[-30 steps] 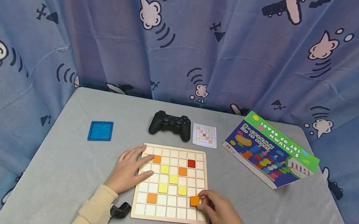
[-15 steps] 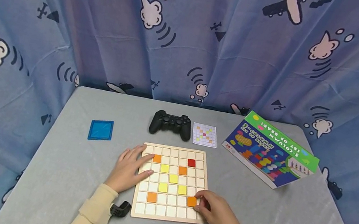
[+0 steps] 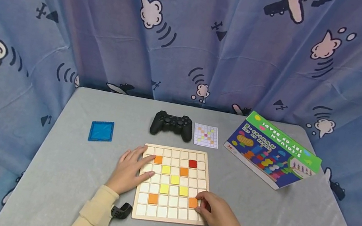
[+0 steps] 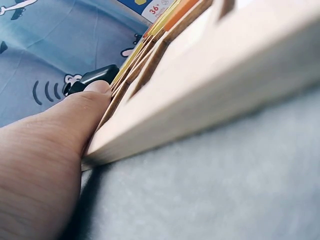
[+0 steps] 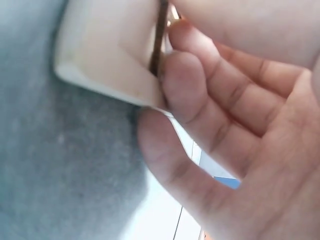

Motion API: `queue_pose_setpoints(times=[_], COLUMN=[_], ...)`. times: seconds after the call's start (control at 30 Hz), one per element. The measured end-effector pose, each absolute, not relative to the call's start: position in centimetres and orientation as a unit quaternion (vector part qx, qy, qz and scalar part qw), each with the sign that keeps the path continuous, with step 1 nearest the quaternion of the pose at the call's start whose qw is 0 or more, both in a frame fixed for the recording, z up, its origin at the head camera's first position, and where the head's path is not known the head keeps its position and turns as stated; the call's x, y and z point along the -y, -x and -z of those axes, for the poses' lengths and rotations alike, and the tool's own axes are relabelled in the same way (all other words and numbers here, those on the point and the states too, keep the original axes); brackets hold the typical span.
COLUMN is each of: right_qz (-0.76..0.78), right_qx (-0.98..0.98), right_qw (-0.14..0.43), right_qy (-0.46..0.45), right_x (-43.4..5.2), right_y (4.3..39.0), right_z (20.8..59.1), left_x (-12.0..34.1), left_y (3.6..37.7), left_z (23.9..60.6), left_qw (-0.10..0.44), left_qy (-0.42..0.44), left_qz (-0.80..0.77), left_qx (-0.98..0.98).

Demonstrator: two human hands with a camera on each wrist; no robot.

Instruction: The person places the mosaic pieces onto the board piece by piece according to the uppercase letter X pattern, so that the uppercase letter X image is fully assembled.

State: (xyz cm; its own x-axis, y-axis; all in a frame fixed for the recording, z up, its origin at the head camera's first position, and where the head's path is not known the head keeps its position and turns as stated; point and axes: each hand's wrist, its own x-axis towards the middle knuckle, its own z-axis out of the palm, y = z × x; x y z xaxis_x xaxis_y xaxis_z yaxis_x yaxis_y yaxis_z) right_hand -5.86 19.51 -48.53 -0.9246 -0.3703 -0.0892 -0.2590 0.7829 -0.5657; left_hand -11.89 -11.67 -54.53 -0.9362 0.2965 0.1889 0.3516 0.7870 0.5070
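A square wooden grid board (image 3: 170, 222) lies on the table, with white cells and several yellow, orange and red tiles. My left hand (image 3: 128, 171) rests on its left edge, fingers spread; one fingertip is at an upper-left orange tile (image 3: 158, 160). The left wrist view shows the thumb (image 4: 65, 117) along the board's rim. At the lower right, my right hand (image 3: 220, 215) pinches an orange tile (image 3: 192, 202) at its right side, and the tile lies over a cell. In the right wrist view the curled fingers (image 5: 185, 85) are by the board's corner; that tile is hidden there.
Behind the board lie a black game controller (image 3: 172, 125) and a small printed pattern card (image 3: 206, 136). A blue square tray (image 3: 101, 131) is at the left, and a colourful toy box (image 3: 270, 153) stands at the right. A patterned curtain (image 3: 185, 49) hangs behind the table.
My right hand has moved slightly left with the orange tile, which went from tilted to lying flat over its cell. The left hand has stayed in place.
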Motion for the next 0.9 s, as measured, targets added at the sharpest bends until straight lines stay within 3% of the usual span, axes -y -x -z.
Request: queue_pose_setpoints(times=[0.67,0.9], right_qz=[0.297,0.257], right_qx=[-0.931,-0.955], right_qw=[0.127,0.027], right_qy=[0.170,0.147], right_x=[-19.4,-19.1], right_y=[6.2,9.5], right_z=[48.0,46.8], left_x=[11.9,11.0], left_y=[11.8,13.1], left_z=[54.7,52.1], left_qw=[0.047,0.007], left_qy=[0.173,0.129], left_qz=[0.294,0.336], left_qx=[0.939,0.933])
